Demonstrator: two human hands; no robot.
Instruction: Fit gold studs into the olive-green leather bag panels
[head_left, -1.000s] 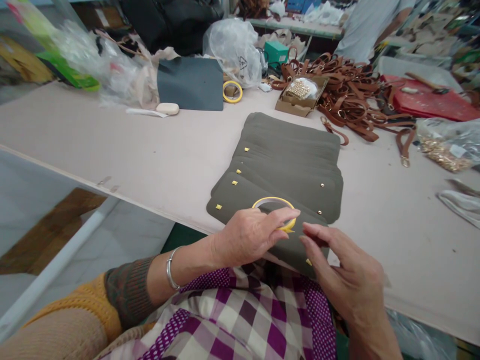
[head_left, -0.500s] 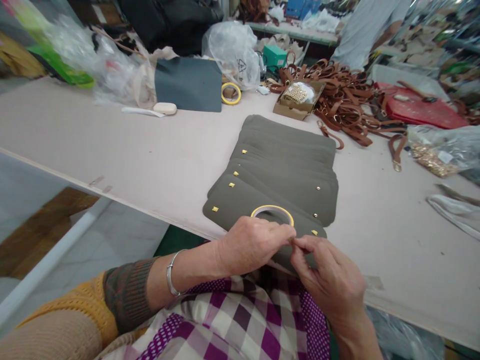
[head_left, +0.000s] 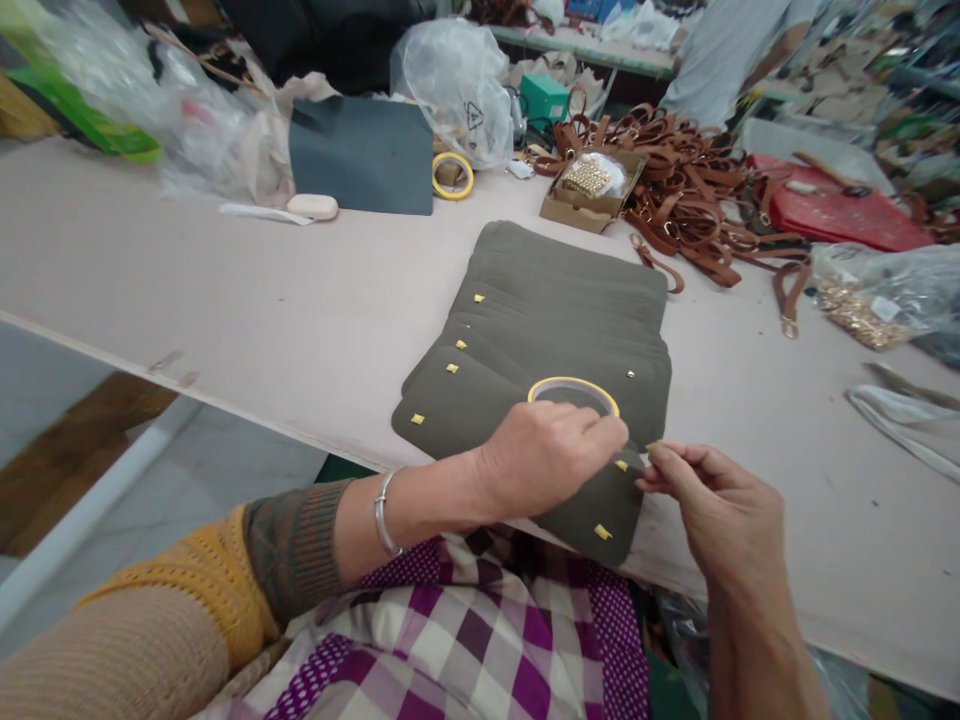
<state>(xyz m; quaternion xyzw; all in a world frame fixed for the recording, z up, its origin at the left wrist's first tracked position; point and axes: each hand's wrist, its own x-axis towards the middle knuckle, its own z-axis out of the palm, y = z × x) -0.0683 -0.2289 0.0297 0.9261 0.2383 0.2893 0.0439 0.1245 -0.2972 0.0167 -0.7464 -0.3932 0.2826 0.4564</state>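
My left hand (head_left: pixel 551 455) is closed on a roll of yellow tape (head_left: pixel 574 383), whose ring stands up beyond my knuckles. To the right, my right hand (head_left: pixel 724 510) pinches a small yellow bit of tape (head_left: pixel 654 448) between thumb and finger. Beneath and beyond both hands lies a fanned stack of grey-green panels (head_left: pixel 570 280) with rounded corners. Small yellow tape squares (head_left: pixel 418 419) stick to the panels near their left and right edges. A small metal stud (head_left: pixel 631 374) shows on a panel at the right. My left fingertips are partly hidden.
A second yellow tape roll (head_left: pixel 453 177) lies near a dark blue-grey sheet (head_left: pixel 360 155). Farther right are an open carton (head_left: pixel 581 213) of gold parts, heaped brown straps (head_left: pixel 686 200) and a plastic bag of gold hardware (head_left: pixel 862 310). A person (head_left: pixel 727 60) stands behind.
My hands have drawn apart, the right going rightward with a bit of tape. My left hand and the tape roll have shifted right, and a tape square at the near panel's lower corner is now uncovered.
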